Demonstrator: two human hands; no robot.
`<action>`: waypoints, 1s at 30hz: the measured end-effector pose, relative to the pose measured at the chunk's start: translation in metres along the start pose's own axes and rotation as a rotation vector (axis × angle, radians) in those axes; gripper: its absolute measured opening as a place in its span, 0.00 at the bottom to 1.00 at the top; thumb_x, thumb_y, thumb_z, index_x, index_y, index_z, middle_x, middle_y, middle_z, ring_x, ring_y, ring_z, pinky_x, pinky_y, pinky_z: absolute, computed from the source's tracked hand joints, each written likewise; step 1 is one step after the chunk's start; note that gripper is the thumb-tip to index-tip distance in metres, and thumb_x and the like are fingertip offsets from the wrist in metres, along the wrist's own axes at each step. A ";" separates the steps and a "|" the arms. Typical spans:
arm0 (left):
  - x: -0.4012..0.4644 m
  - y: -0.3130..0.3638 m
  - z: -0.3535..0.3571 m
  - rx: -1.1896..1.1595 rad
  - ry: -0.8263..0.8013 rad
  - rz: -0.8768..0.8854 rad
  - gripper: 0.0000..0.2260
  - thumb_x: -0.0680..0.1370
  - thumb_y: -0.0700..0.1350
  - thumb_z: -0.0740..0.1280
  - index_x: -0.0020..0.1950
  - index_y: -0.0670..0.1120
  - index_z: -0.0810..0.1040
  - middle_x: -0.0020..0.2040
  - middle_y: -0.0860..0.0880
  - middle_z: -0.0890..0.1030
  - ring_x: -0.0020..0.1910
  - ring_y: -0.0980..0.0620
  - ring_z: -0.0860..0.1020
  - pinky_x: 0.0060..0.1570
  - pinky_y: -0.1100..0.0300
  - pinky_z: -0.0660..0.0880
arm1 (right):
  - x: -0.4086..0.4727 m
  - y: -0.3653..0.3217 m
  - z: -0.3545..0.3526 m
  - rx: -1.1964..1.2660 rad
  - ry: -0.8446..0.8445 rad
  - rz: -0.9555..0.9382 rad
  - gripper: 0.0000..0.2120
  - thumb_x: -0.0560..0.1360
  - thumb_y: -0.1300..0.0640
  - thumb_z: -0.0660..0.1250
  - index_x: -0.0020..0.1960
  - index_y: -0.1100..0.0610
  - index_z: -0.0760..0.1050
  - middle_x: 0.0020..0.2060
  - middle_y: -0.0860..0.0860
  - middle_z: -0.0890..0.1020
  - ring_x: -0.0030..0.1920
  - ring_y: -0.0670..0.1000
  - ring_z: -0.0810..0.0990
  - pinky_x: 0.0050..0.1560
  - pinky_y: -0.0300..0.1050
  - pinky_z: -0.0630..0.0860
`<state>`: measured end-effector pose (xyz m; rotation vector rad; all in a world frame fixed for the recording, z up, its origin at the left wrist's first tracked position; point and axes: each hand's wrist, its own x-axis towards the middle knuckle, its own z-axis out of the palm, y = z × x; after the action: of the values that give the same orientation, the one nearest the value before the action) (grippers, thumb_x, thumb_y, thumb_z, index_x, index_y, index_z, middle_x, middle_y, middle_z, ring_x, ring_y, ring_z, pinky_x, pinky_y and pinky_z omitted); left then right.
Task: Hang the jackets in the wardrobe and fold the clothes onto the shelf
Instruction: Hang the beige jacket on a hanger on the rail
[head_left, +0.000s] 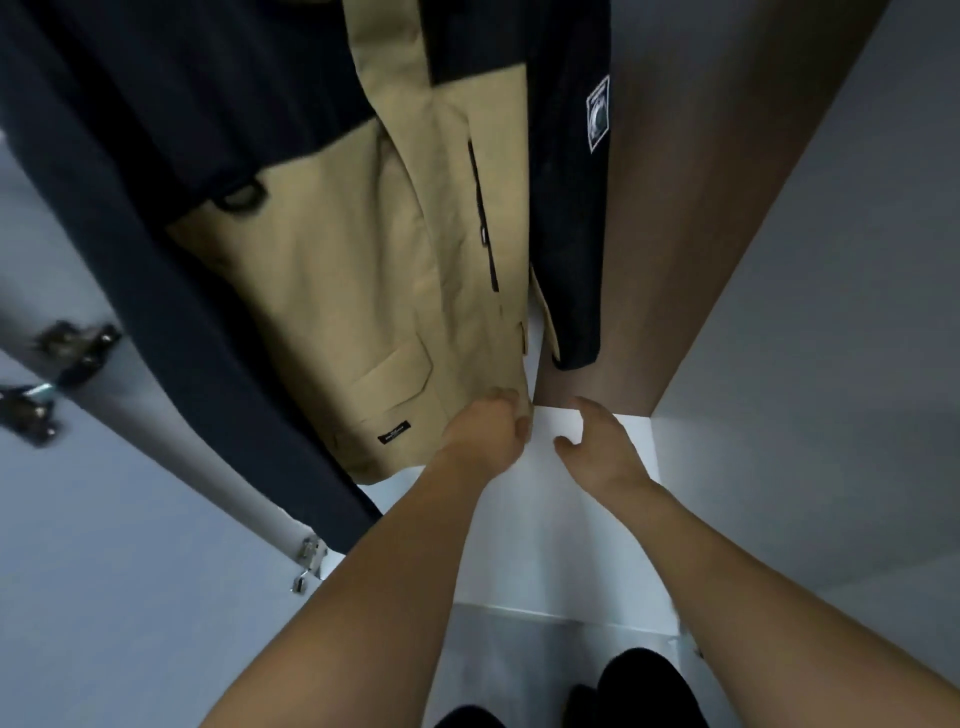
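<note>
A tan and navy jacket (363, 249) hangs inside the wardrobe, its hem low at the centre. My left hand (485, 428) grips the jacket's lower front corner by the hem. My right hand (597, 447) hovers just to the right of it, fingers relaxed and spread, holding nothing. The jacket's navy right sleeve (569, 208) with a white patch hangs beside the brown back panel. How the jacket hangs from above is out of view.
The white wardrobe floor (561, 519) lies below my hands. A brown back panel (675, 234) and a white side wall (831, 364) close the right. The open door with metal hinges (309, 564) stands at the left. Dark shoes (644, 691) show at the bottom.
</note>
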<state>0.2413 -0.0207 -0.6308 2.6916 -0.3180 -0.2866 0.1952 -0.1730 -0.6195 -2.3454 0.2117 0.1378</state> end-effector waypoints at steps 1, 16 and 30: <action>-0.012 0.011 -0.022 0.032 0.019 0.037 0.19 0.84 0.47 0.57 0.73 0.41 0.68 0.65 0.42 0.76 0.61 0.44 0.75 0.55 0.60 0.68 | -0.012 -0.016 -0.017 -0.008 0.001 0.018 0.23 0.79 0.61 0.64 0.73 0.59 0.65 0.70 0.54 0.72 0.68 0.53 0.71 0.58 0.31 0.61; -0.238 0.179 -0.265 0.065 0.165 0.366 0.23 0.83 0.49 0.58 0.78 0.45 0.61 0.76 0.46 0.64 0.74 0.46 0.62 0.72 0.55 0.63 | -0.276 -0.193 -0.261 -0.114 0.166 0.163 0.30 0.77 0.59 0.63 0.77 0.55 0.60 0.75 0.53 0.65 0.74 0.54 0.63 0.72 0.45 0.62; -0.464 0.262 -0.197 0.121 0.186 0.730 0.20 0.82 0.47 0.60 0.70 0.39 0.72 0.68 0.41 0.74 0.67 0.42 0.73 0.69 0.48 0.70 | -0.567 -0.129 -0.259 -0.031 0.203 0.230 0.26 0.79 0.58 0.62 0.76 0.57 0.62 0.74 0.53 0.66 0.73 0.53 0.66 0.73 0.43 0.61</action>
<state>-0.1988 -0.0578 -0.2739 2.4781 -1.2354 0.2042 -0.3268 -0.2043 -0.2556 -2.3595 0.5833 0.0138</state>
